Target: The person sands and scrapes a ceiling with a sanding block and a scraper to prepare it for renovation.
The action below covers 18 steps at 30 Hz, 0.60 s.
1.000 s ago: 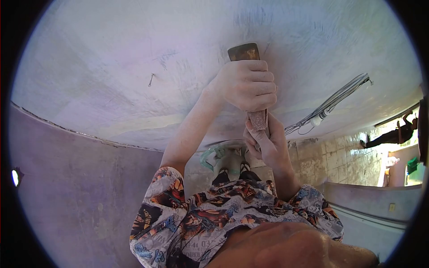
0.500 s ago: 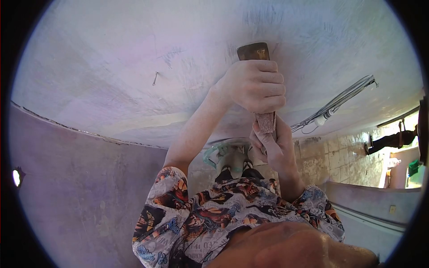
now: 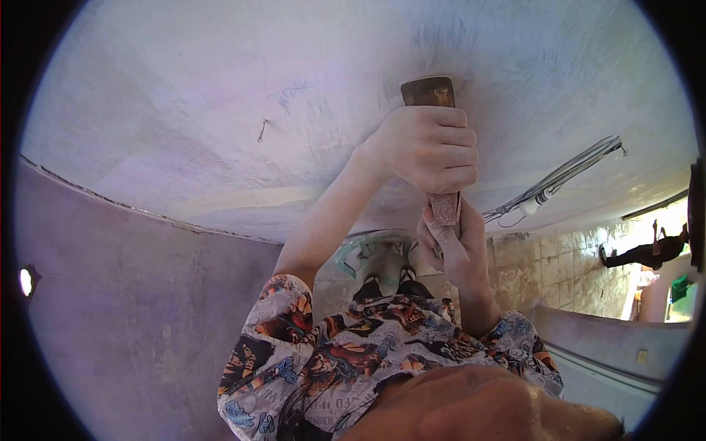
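My left hand (image 3: 434, 151) is closed in a fist around a sanding block (image 3: 429, 91). The block's dark, shiny brown end sticks out above the fist, by the pale, scuffed wall surface (image 3: 323, 81). Below the fist its other end shows a rough, gritty face like sandpaper. My right hand (image 3: 463, 250) is at that lower end, thumb against it and fingers curled; part of its grip is hidden. Pale dust covers both hands and the left forearm.
A nail (image 3: 262, 131) sticks out of the pale surface on the left. Bundled wires (image 3: 566, 173) with a white bulb holder (image 3: 531, 203) hang to the right. My feet are on a greenish transparent support (image 3: 351, 253). Another person (image 3: 651, 253) is at far right, near a bright opening.
My view has shifted slightly, so nail, wires and hands all sit a little lower and further right. Both hands keep their hold on the sanding block. The distant person's pose has changed.
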### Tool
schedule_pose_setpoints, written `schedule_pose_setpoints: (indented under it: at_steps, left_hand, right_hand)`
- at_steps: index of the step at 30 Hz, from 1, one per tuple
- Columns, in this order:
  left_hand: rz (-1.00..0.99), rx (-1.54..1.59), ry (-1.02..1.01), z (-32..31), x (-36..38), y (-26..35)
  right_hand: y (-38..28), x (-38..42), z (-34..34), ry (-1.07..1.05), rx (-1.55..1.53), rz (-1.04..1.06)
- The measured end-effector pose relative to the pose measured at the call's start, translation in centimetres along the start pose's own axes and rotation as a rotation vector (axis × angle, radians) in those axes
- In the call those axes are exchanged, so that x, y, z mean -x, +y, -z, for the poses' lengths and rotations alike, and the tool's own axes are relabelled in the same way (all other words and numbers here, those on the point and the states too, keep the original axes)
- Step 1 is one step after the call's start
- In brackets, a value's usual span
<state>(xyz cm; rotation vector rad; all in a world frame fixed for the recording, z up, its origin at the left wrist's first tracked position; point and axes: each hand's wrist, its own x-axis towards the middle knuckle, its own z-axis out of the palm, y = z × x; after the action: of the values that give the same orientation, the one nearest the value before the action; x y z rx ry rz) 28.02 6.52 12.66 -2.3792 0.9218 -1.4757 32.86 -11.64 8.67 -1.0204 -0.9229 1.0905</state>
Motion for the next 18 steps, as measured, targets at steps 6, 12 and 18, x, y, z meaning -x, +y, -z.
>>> schedule_pose_setpoints:
  at_steps: [6, 12, 18]
  left_hand:
    - [-0.006, -0.005, 0.035, -0.4, -0.2, -0.5]
    - [0.000, -0.015, 0.076, -0.4, -0.1, -0.3]
    - [0.002, -0.029, 0.099, -0.7, 0.1, 0.1]
  right_hand:
    - [0.3, -0.2, 0.2, 0.026, 0.008, 0.009]
    - [-0.3, 0.0, 0.1, 0.015, 0.016, -0.039]
    - [-0.1, 0.0, 0.3, 0.009, 0.065, -0.032]
